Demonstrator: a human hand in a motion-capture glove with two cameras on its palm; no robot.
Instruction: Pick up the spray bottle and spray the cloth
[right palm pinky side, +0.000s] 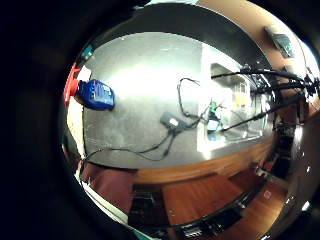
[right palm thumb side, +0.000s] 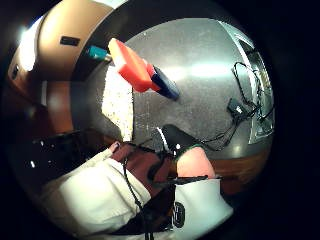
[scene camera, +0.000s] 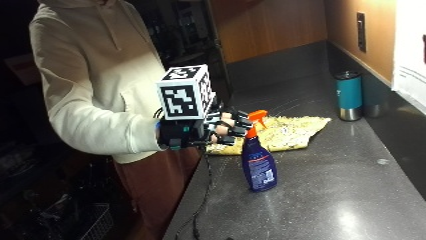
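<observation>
**Spray bottle upright on the table, gloved hand just beside its trigger head**

The spray bottle stands upright on the dark speckled table, near its front edge. Its body is deep blue with a printed label, narrowing to a slim neck, and it is topped by an orange-red trigger head. In the thumb-side palm view the head looms large and close, with the blue body running away behind it.

The right hand, in its black glove, is held in the air to the left of the bottle, level with the trigger head. Its fingers are loosely curled toward the head and reach just up to it, but they wrap nothing; whether a fingertip touches the orange plastic cannot be told. The grip is therefore slack and holding nothing, and the bottle bears its own weight on the table.

The cloth, yellowish and crumpled, lies flat on the table just behind the bottle, on the far side of it from the camera, stretching to the right. Farther right and back, by the wall, stands a teal tumbler with a dark lid.

A black cable trails over the table toward the sink.
</observation>
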